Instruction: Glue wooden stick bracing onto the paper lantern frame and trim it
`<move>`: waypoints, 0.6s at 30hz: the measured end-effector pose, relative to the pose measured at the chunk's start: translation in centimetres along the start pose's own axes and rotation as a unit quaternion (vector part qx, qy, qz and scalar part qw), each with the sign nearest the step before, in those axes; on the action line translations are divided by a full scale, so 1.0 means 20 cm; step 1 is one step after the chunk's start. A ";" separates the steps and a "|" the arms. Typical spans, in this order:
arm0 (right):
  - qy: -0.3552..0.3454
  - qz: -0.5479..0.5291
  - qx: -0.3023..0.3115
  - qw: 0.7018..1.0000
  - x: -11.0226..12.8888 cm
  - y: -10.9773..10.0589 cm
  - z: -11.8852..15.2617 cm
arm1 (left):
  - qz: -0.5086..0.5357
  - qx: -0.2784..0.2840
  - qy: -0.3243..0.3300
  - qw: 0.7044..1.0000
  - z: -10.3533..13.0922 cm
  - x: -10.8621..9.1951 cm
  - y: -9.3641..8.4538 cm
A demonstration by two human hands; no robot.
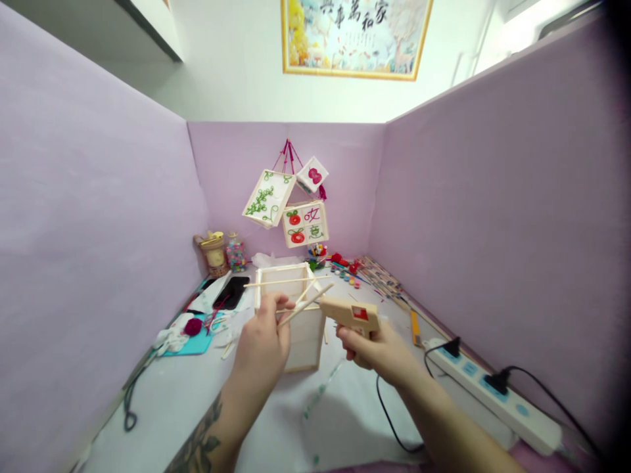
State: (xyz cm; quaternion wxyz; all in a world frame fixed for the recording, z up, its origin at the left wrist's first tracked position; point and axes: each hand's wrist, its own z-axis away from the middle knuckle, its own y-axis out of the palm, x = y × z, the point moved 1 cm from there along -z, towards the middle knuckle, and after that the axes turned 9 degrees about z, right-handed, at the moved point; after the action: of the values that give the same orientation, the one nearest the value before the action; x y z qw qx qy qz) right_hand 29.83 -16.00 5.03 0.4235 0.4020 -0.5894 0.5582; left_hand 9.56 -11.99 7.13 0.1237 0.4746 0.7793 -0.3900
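Observation:
Between the fingers of my left hand [266, 338] is a thin wooden stick [309, 303], tilted up to the right. My right hand [369, 348] is wrapped round a beige hot glue gun [348, 313], its nozzle pointing left, close to the stick. Behind and below my left hand stands a box-shaped frame [302, 341] of pale wooden strips with whitish panels. Another thin stick [280, 283] lies across its top. My left hand covers part of the frame, so I cannot tell whether the held stick touches it.
A white power strip [493, 387] with black plugs runs along the right, near a yellow utility knife [415, 328]. At left lie a phone [231, 292], a dark red yarn ball [193, 326] and a blue sheet [197, 343]. Decorated panels [305, 223] hang at the back wall.

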 end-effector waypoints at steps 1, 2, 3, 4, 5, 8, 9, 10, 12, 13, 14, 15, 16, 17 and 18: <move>-0.001 0.000 -0.001 1.000 0.00 0.00 0.00 | 0.007 0.001 -0.003 1.000 0.00 0.00 0.00; -0.001 -0.001 -0.001 1.000 -0.01 0.00 0.00 | 0.014 0.002 -0.005 1.000 0.00 0.01 0.00; -0.001 -0.002 -0.003 1.000 -0.01 0.00 0.00 | 0.020 0.002 -0.008 1.000 0.00 0.01 0.01; -0.001 -0.002 -0.004 1.000 -0.01 0.00 0.00 | 0.024 0.003 -0.012 1.000 0.00 0.01 0.01; 0.001 -0.002 -0.005 1.000 -0.01 0.00 0.00 | 0.025 0.003 -0.015 1.000 0.00 0.01 0.01; 0.011 0.002 -0.006 1.000 -0.01 0.00 0.00 | 0.019 0.004 -0.018 1.000 0.00 0.00 0.01; 0.013 0.002 -0.005 1.000 -0.01 0.00 0.00 | 0.016 0.006 -0.017 1.000 0.00 0.00 0.01; 0.015 0.002 -0.004 1.000 -0.01 0.00 0.00 | 0.015 0.007 -0.015 1.000 0.00 0.00 0.01; 0.011 -0.004 -0.006 1.000 -0.02 0.00 -0.01 | 0.021 0.000 -0.009 1.000 0.00 0.00 0.00; 0.008 -0.008 -0.009 1.000 -0.03 0.00 -0.01 | 0.027 -0.008 -0.006 1.000 0.00 0.00 -0.01; 0.006 -0.012 -0.014 1.000 -0.04 0.00 -0.01 | 0.033 -0.015 -0.005 0.999 0.00 0.00 -0.01; 0.005 -0.016 -0.021 1.000 -0.05 -0.01 -0.01 | 0.039 -0.021 -0.006 0.999 -0.01 0.00 -0.02; 0.004 -0.021 -0.030 0.999 -0.06 -0.01 -0.02 | 0.044 -0.023 -0.008 0.999 -0.01 0.00 -0.02; 0.002 -0.029 -0.042 0.999 -0.07 -0.02 -0.02 | 0.047 -0.022 -0.010 0.999 -0.01 0.01 -0.02; -0.006 -0.041 -0.058 0.997 -0.08 -0.03 -0.03 | 0.048 -0.019 -0.013 0.999 -0.01 0.01 -0.02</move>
State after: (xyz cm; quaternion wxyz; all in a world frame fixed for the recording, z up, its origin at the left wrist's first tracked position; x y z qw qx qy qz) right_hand 30.87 -15.43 3.66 0.4655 0.4039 -0.6059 0.5030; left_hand 9.07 -11.90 7.35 0.1611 0.5038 0.7615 -0.3747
